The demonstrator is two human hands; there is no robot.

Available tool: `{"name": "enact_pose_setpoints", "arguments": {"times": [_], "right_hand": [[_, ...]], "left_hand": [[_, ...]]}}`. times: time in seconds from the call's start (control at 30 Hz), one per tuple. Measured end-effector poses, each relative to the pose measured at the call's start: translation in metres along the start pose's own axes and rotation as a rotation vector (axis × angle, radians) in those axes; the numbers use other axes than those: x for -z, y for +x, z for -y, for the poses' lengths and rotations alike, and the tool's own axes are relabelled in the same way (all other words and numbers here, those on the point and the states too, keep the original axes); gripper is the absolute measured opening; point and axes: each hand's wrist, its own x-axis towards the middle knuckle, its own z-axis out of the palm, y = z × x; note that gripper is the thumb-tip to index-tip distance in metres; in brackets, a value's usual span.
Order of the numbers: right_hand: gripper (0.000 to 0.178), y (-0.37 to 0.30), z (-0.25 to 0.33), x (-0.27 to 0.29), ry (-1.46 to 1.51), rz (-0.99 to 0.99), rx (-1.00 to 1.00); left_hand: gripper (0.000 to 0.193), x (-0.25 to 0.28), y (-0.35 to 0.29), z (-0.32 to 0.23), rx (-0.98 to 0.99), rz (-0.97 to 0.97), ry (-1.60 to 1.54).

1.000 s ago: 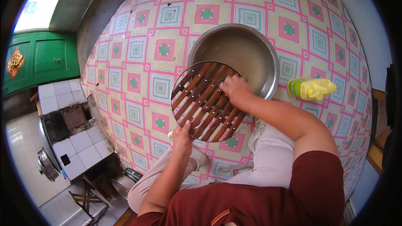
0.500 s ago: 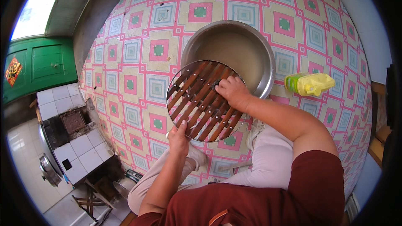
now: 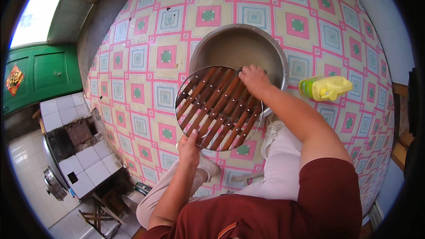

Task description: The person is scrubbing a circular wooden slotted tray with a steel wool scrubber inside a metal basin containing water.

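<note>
A round steamer rack of brown wooden slats, with metal studs and a thin metal rim, is tilted over the near left edge of a wide metal basin. My left hand grips the rack's lower left rim, thumb on top of the slats. My right hand is at the rack's upper right edge, fingers curled. A small dark wad shows at its fingertips; the rest of it is hidden under the hand. Cloudy, greyish liquid lies in the basin.
A yellow jug with a green label lies on its side on the patterned floor, right of the basin. At left are a tiled stove counter, a green door and a wooden folding stool.
My right hand has slid up and to the right, from the rack's middle slats to its upper right edge. The left hand keeps its grip on the rim.
</note>
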Motion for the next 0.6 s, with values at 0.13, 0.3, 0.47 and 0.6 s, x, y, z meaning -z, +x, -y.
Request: {"name": "enact_pose_setpoints", "arguments": {"times": [0.13, 0.3, 0.47, 0.6], "right_hand": [[0.019, 0.016, -0.029, -0.001, 0.212, -0.14, -0.212], [0.024, 0.009, -0.048, -0.008, 0.615, -0.005, -0.631], [0.023, 0.007, -0.005, 0.014, 0.564, -0.076, -0.28], [0.017, -0.027, 0.046, 0.014, 0.335, -0.075, 0.055]], "left_hand": [[0.033, -0.004, -0.003, -0.001, 0.011, -0.112, 0.019], [0.032, 0.002, -0.001, 0.001, -0.016, -0.086, 0.001], [0.032, 0.002, -0.001, 0.001, 0.004, -0.092, 0.003], [0.03, -0.002, -0.004, -0.003, 0.017, -0.09, -0.036]]}}
